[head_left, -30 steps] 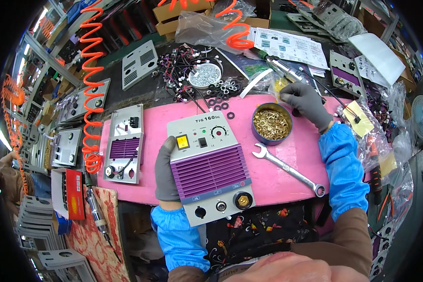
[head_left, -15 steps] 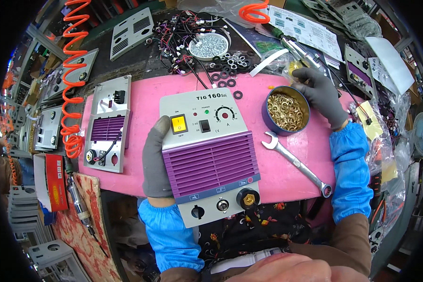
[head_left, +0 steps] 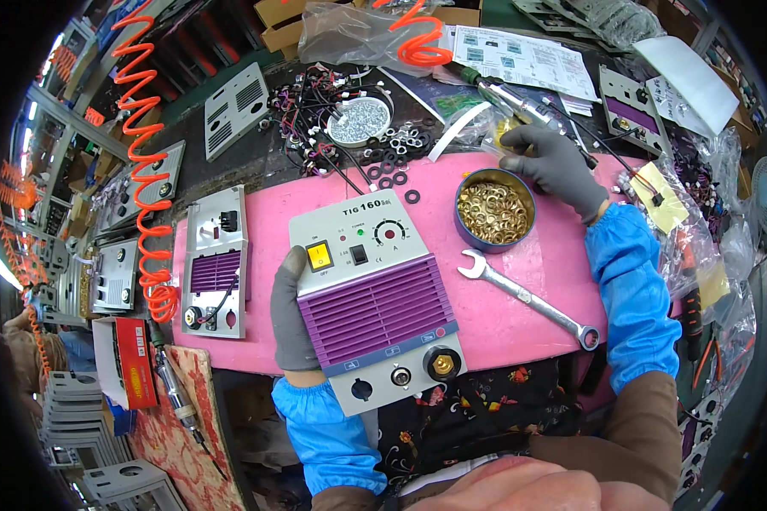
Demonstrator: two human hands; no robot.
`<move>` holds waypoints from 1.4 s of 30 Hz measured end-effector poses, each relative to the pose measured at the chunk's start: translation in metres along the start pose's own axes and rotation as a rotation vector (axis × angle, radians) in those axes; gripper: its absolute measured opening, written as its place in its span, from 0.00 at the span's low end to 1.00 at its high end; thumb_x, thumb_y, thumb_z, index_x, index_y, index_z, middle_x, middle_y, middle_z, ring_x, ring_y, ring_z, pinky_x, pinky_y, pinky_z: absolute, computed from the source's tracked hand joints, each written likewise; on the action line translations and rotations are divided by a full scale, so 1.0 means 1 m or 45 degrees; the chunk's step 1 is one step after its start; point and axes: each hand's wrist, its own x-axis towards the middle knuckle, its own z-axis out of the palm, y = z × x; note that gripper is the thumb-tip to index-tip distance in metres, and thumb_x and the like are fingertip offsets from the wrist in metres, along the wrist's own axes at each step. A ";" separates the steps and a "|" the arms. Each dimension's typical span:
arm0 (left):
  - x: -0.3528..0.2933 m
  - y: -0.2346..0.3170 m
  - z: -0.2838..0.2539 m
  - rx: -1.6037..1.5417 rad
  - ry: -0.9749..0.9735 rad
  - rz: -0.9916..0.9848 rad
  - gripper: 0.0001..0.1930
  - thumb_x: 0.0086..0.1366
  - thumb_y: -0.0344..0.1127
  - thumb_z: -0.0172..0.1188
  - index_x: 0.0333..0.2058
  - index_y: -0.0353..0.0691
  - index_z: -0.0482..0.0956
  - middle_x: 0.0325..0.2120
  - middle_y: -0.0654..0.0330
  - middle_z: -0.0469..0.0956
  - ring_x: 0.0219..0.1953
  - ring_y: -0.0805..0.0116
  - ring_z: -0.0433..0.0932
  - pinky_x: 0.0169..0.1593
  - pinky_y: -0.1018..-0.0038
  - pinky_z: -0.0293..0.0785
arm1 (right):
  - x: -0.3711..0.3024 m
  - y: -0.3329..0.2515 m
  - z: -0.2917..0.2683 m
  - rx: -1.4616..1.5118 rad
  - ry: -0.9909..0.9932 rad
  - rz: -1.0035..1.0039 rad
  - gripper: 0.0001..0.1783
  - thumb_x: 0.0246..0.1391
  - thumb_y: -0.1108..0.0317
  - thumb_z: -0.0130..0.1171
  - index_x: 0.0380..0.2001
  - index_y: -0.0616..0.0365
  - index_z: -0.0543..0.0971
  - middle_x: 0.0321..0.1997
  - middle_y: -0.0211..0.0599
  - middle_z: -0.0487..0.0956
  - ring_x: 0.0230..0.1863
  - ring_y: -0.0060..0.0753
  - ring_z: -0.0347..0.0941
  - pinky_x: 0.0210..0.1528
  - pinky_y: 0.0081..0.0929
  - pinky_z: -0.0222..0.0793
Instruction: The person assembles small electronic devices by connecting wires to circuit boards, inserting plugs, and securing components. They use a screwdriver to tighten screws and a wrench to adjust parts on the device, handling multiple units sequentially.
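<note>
My left hand (head_left: 293,317), in a grey glove, grips the left edge of a grey welder front panel (head_left: 358,226). The panel is tilted up over the front of the pink mat and has a purple louvred grille (head_left: 375,307), a yellow switch, a dial and a brass-centred socket (head_left: 442,364). My gloved right hand (head_left: 558,166) is behind a round tin (head_left: 494,241) of brass-coloured nuts or washers. Its bent fingers are closed at a small clear bag with yellow pieces (head_left: 504,129); what lies between them is unclear. A combination wrench (head_left: 528,298) lies right of the panel.
Another panel (head_left: 216,289) lies on the pink mat (head_left: 528,336) to the left. Behind are black rubber rings (head_left: 412,197), a white dish of small metal parts (head_left: 358,136) and wired connectors (head_left: 302,111). An orange coiled hose (head_left: 145,179) hangs left; a power screwdriver (head_left: 176,387) lies below.
The view has shifted, so the bench appears moved. My left hand still holds the panel. My right hand stays behind the tin, its fingers slightly repositioned at the small bag.
</note>
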 end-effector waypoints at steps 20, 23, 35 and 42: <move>-0.002 -0.002 0.002 -0.027 0.017 -0.019 0.31 0.66 0.51 0.57 0.56 0.28 0.70 0.45 0.41 0.77 0.40 0.58 0.84 0.39 0.71 0.86 | -0.004 0.008 0.012 -0.995 0.239 -0.621 0.09 0.54 0.71 0.55 0.40 0.47 0.76 0.37 0.35 0.75 0.34 0.44 0.79 0.32 0.40 0.76; -0.002 -0.001 0.004 0.019 0.030 0.016 0.30 0.67 0.51 0.57 0.56 0.28 0.70 0.44 0.41 0.78 0.40 0.58 0.84 0.38 0.71 0.86 | -0.003 0.003 0.008 -1.079 0.207 -0.589 0.08 0.53 0.72 0.56 0.38 0.51 0.77 0.39 0.38 0.75 0.38 0.45 0.79 0.35 0.39 0.76; -0.001 -0.001 0.001 0.006 0.004 0.005 0.30 0.66 0.51 0.58 0.55 0.29 0.71 0.44 0.41 0.78 0.41 0.58 0.83 0.41 0.69 0.85 | 0.001 0.022 0.015 -1.122 0.313 -0.569 0.17 0.59 0.69 0.55 0.52 0.54 0.77 0.56 0.46 0.75 0.50 0.53 0.75 0.49 0.42 0.75; -0.004 0.000 0.005 -0.006 -0.003 -0.001 0.30 0.66 0.51 0.58 0.55 0.28 0.71 0.44 0.41 0.78 0.40 0.58 0.84 0.40 0.70 0.86 | 0.002 0.004 0.007 -1.149 0.048 -0.299 0.10 0.59 0.66 0.54 0.42 0.55 0.77 0.46 0.43 0.76 0.46 0.48 0.77 0.43 0.43 0.78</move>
